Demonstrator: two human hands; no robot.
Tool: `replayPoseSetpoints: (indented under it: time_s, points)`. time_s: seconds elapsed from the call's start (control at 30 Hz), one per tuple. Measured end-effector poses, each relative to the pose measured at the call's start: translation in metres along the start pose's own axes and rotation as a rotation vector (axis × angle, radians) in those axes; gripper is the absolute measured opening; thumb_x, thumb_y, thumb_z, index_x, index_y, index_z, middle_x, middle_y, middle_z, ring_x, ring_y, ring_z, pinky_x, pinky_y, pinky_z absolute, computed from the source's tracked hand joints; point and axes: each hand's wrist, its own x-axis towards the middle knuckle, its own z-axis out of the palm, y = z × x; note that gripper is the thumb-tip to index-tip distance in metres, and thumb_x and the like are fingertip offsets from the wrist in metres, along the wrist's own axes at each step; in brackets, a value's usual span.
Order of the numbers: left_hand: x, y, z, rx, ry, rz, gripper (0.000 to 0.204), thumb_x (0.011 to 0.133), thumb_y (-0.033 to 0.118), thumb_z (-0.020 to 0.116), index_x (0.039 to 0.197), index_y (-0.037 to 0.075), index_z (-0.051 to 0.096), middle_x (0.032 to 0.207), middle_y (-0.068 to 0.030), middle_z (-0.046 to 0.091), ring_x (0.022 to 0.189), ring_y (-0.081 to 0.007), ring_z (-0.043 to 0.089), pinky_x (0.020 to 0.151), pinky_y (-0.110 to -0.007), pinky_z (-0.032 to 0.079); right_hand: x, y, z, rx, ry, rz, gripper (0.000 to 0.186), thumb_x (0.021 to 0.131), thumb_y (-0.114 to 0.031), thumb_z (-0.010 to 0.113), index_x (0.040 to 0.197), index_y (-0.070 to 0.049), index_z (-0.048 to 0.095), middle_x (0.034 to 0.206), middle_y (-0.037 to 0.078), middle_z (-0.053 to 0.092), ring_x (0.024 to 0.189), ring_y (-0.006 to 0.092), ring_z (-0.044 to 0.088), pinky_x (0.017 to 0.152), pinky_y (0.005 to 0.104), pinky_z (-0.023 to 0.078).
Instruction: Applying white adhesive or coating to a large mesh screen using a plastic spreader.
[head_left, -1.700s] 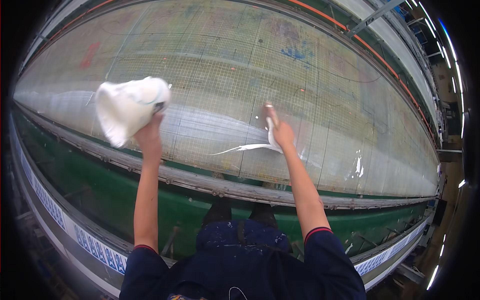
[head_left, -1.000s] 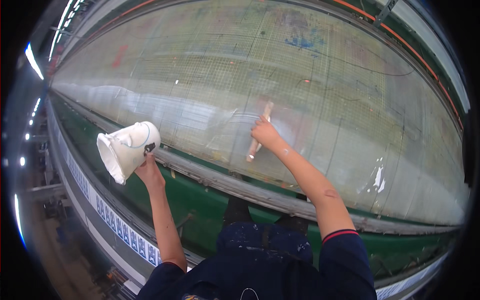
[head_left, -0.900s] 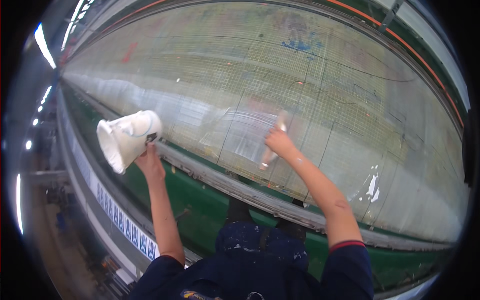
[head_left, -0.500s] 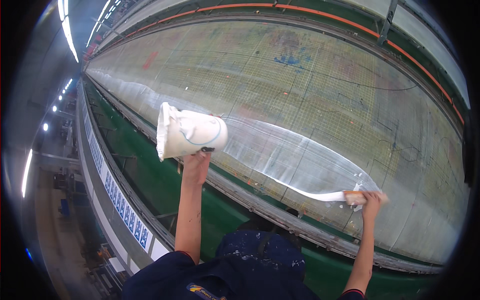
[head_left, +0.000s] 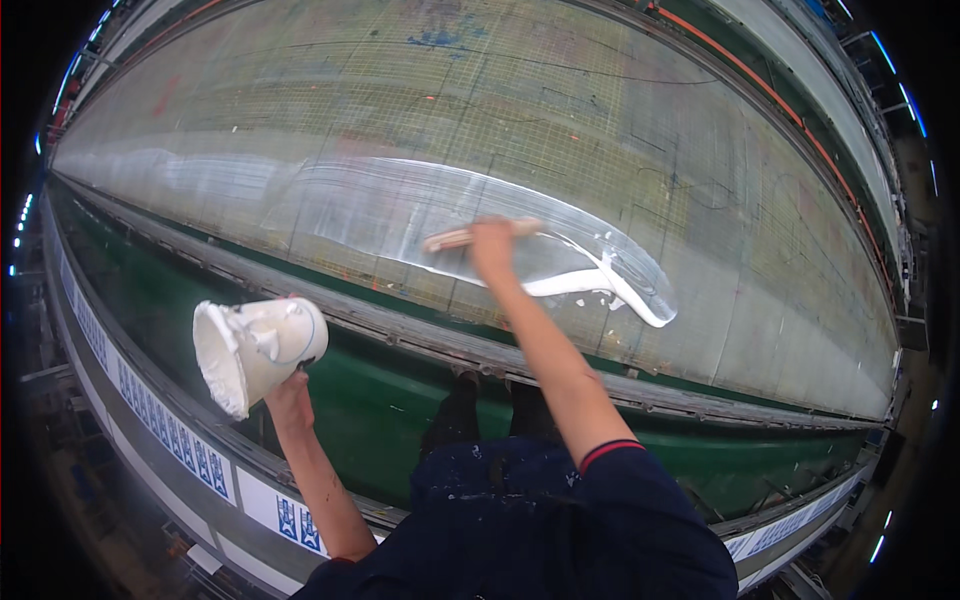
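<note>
My left hand (head_left: pixel 290 397) grips a white plastic bucket (head_left: pixel 283 345) low on its side. The bucket is tipped with its mouth to the left, and thick white paste coats its rim. Over the long table (head_left: pixel 770 290), my right hand (head_left: pixel 493 248) is closed round a wooden-handled scraper (head_left: pixel 450 240), somewhat blurred by motion. The scraper lies across a thin smeared film of white on the table. To its right, a thick curved ridge of white paste (head_left: pixel 633 299) marks the end of the smear, with a few small blobs beside it.
Along the table's near side runs a metal edge rail (head_left: pixel 400 337), with a green trough (head_left: pixel 360 400) between it and me. An orange strip (head_left: pixel 720 50) follows the table's far side. Printed blue-and-white panels (head_left: pixel 170 430) line the left walkway side.
My right hand has swept the scraper left across the film, away from the paste ridge at the right. The bucket in my left hand has moved lower and left. The view has shifted.
</note>
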Motion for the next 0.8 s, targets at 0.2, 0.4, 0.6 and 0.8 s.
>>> replayPoseSetpoints:
  time_s: [0.2,0.4,0.6,0.8]
  points:
    - [-0.089,-0.001,0.05,0.049,0.045,0.014,0.1,0.071,0.027,0.08,0.147,0.007,0.018,0.147,-0.0203,0.031,0.136,-0.0356,0.031,0.114,-0.046,0.021,-0.012,-0.036,-0.011,-0.18,-0.201,-0.655,0.01,0.076,-0.017,0.06,0.073,-0.016,0.07,0.081,0.003,0.067,0.093,0.0212,0.061,0.097,0.0428,0.038]
    - [-0.156,-0.045,0.15,0.051,0.028,0.106,0.092,0.077,0.032,0.076,0.147,0.011,0.019,0.146,-0.0133,0.034,0.135,-0.0296,0.034,0.115,-0.045,0.022,-0.078,0.167,-0.084,-0.236,-0.303,-0.923,0.008,0.072,-0.018,0.063,0.068,-0.022,0.068,0.072,-0.002,0.064,0.093,0.0167,0.059,0.1,0.0411,0.037]
    - [-0.244,-0.066,0.294,-0.077,0.119,0.136,0.077,0.081,0.033,0.071,0.142,0.009,0.031,0.142,-0.0092,0.039,0.133,-0.0247,0.037,0.116,-0.044,0.023,-0.232,0.482,-0.231,-0.223,-0.481,-0.811,0.011,0.071,-0.012,0.062,0.078,-0.018,0.069,0.085,-0.002,0.063,0.097,0.0193,0.057,0.1,0.04,0.038]
    - [-0.312,-0.056,0.469,-0.087,-0.042,0.02,0.083,0.079,0.034,0.073,0.143,0.007,0.028,0.146,-0.0125,0.034,0.135,-0.0273,0.033,0.117,-0.042,0.021,-0.44,0.765,-0.393,-0.08,-0.281,-0.168,0.026,0.076,-0.012,0.055,0.099,-0.013,0.068,0.106,0.002,0.064,0.111,0.0235,0.052,0.103,0.0446,0.031]
